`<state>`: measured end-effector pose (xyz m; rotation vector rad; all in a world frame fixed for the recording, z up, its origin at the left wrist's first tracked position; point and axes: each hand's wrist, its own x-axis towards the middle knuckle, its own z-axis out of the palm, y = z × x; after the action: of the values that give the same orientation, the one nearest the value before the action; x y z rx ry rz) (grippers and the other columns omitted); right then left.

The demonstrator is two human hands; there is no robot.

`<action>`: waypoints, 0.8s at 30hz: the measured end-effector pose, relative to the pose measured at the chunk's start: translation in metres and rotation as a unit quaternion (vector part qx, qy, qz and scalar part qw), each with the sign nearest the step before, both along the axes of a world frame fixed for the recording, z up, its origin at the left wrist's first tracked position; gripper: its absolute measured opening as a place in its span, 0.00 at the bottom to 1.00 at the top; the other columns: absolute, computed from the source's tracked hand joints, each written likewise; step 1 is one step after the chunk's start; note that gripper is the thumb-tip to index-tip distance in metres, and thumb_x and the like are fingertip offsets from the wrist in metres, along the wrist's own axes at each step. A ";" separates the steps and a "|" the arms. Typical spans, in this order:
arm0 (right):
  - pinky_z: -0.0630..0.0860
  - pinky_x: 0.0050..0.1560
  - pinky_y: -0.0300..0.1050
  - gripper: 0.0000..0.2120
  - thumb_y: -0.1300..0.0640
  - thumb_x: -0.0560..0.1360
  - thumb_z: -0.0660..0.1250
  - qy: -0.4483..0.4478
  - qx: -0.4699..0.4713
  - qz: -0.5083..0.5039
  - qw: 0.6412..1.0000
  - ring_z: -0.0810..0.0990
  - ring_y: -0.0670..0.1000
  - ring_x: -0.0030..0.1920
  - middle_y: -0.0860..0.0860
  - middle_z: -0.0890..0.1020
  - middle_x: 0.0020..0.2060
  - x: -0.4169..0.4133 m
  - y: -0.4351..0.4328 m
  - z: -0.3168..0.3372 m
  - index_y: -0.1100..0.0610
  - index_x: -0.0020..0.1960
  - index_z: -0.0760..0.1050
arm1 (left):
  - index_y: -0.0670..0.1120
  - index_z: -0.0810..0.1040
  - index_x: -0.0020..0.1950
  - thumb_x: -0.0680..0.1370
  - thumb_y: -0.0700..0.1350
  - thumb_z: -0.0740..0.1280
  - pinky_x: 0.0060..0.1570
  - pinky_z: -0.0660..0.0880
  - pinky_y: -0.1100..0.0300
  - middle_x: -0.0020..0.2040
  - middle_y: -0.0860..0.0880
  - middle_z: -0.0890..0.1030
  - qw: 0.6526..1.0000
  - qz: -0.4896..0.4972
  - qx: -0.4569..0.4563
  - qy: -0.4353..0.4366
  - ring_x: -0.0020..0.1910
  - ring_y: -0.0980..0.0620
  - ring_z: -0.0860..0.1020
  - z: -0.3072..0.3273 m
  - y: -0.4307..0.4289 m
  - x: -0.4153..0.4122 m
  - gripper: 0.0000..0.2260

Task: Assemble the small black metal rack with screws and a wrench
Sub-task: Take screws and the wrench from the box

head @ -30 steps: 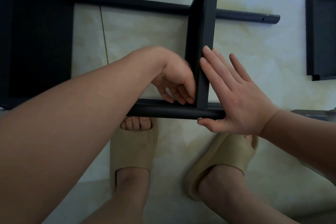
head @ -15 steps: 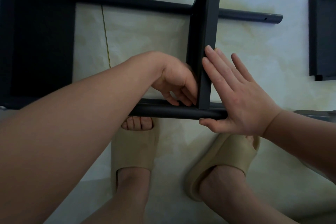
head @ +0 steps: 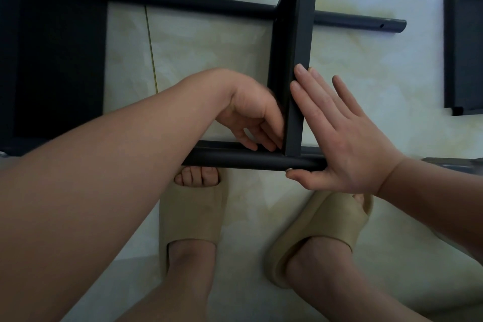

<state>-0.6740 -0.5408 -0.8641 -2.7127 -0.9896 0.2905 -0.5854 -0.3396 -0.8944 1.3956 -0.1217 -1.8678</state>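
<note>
The rack [head: 196, 4] is found part-built on the tiled floor [head: 209, 47], just ahead of the slippers [head: 193, 214]. A cross panel [head: 303, 34] is stood on edge between two tubes, and its lower end is met by the near tube [head: 235, 161].

The right hand [head: 337, 138] is laid flat against the panel's right face, fingers straight, thumb set along the tube's near side. This is judged to be a brace, so that panel and tube are held square and their holes lined up.

The left hand [head: 251, 115] is reached into the inside corner, fingers curled down onto the joint. Whether a screw is pinched there cannot be told, since the fingertips are partly hidden. No wrench is seen.

A loose panel [head: 465, 55] is placed at the right, well apart, presumably for a later fitting.
</note>
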 end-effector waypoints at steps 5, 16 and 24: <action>0.54 0.78 0.67 0.52 0.30 0.73 0.62 0.001 -0.003 0.000 1.000 0.51 0.61 0.82 0.62 0.52 0.81 0.000 0.001 0.001 0.66 0.81 0.52 | 0.48 0.83 0.56 0.77 0.42 0.71 0.61 0.76 0.51 0.52 0.51 0.86 0.999 -0.026 0.018 -0.031 0.56 0.52 0.82 -0.003 -0.001 -0.001 0.08; 0.54 0.78 0.66 0.52 0.30 0.73 0.62 0.006 -0.003 -0.001 1.000 0.50 0.61 0.82 0.62 0.52 0.81 0.000 0.001 0.001 0.66 0.81 0.51 | 0.48 0.83 0.54 0.78 0.41 0.67 0.64 0.75 0.50 0.52 0.50 0.86 1.000 -0.005 -0.004 -0.002 0.59 0.51 0.82 -0.002 0.000 0.000 0.07; 0.54 0.78 0.67 0.52 0.30 0.73 0.62 0.007 -0.004 -0.001 1.000 0.50 0.61 0.82 0.62 0.51 0.81 0.000 0.000 0.002 0.66 0.81 0.51 | 0.49 0.84 0.54 0.76 0.41 0.71 0.62 0.76 0.48 0.53 0.50 0.86 0.999 -0.032 0.010 -0.021 0.58 0.51 0.83 -0.004 0.000 0.001 0.08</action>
<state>-0.6735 -0.5406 -0.8626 -2.7134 -0.9850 0.3138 -0.5843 -0.3397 -0.8984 1.4597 -0.1709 -1.8964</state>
